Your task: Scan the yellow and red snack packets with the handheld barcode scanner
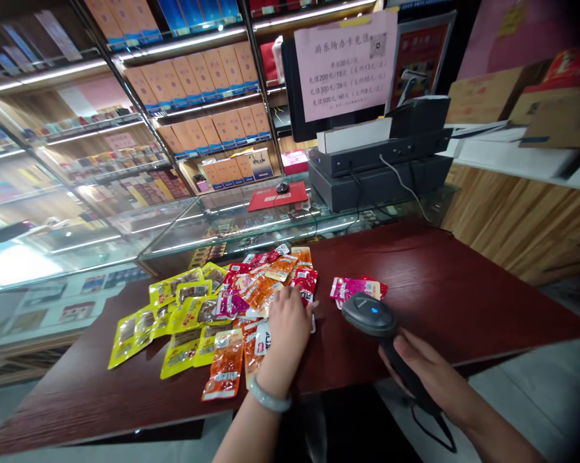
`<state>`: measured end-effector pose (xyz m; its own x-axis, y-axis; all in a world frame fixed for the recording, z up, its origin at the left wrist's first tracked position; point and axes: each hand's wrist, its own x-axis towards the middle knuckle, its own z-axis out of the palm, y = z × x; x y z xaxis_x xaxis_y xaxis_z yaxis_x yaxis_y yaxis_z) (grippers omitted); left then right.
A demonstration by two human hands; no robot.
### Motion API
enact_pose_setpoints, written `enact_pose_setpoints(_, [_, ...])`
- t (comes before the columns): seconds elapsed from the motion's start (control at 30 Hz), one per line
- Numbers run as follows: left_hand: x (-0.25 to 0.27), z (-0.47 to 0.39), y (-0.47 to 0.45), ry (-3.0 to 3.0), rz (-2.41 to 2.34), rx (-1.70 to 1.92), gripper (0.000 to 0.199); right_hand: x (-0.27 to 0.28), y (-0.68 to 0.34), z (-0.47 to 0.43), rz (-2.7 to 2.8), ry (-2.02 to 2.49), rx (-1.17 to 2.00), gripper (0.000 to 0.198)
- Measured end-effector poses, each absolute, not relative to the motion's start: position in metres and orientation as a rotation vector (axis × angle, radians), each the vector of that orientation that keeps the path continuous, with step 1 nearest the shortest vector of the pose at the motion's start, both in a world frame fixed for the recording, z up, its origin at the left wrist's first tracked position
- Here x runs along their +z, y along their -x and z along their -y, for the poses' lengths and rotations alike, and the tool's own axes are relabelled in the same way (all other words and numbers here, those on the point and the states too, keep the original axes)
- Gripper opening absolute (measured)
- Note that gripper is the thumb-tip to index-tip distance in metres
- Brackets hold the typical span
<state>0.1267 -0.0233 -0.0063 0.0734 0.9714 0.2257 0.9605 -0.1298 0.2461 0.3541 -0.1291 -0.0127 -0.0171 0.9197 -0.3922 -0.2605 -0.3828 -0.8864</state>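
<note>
My right hand [427, 373] is wrapped round the handle of a black barcode scanner [370, 315] with a blue light on top. Just beyond its head, a few pink and red snack packets [355, 289] lie on the dark red table. My left hand [290, 316], a pale bangle on its wrist, rests over a heap of snack packets with its thumb spread away; the fingertips are partly hidden. Orange packets [262, 292] and red ones lie under and around it. To its left are several yellow packets [188, 313], and an orange packet [226, 363] sits near the table's front edge.
Behind the dark red table [406, 257] runs a glass counter [222, 222] with a mouse [282, 188] on a red mat. A cash drawer [328, 183] and a monitor with a pink sign [346, 64] stand there. Shelves of boxes [193, 80] fill the back.
</note>
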Motion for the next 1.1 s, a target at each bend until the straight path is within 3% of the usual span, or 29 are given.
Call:
enact_pose_setpoints(0.23, [-0.014,-0.007,-0.116,-2.266,-2.268,0.253,0.056,-0.018,-0.349,0.126,0.857,1.260,1.591,0.052])
enact_pose_setpoints(0.5, [-0.009,-0.012,-0.119,-2.201,-2.075,0.486,0.031,-0.021,-0.351,0.116,0.851,1.245,1.598,0.056])
enact_pose_setpoints(0.67, [-0.015,-0.017,-0.116,-2.143,-1.939,0.581,0.033,-0.016,-0.349,0.109,0.867,1.178,1.596,0.054])
enact_pose_setpoints(0.87, [-0.016,-0.019,-0.111,-2.062,-1.893,0.662,0.017,-0.004,-0.342,0.095,0.881,1.186,1.562,0.053])
enact_pose_setpoints(1.1, [-0.022,-0.018,-0.108,-2.045,-1.882,0.789,0.020,0.009,-0.340,0.082,1.029,1.147,1.507,0.056])
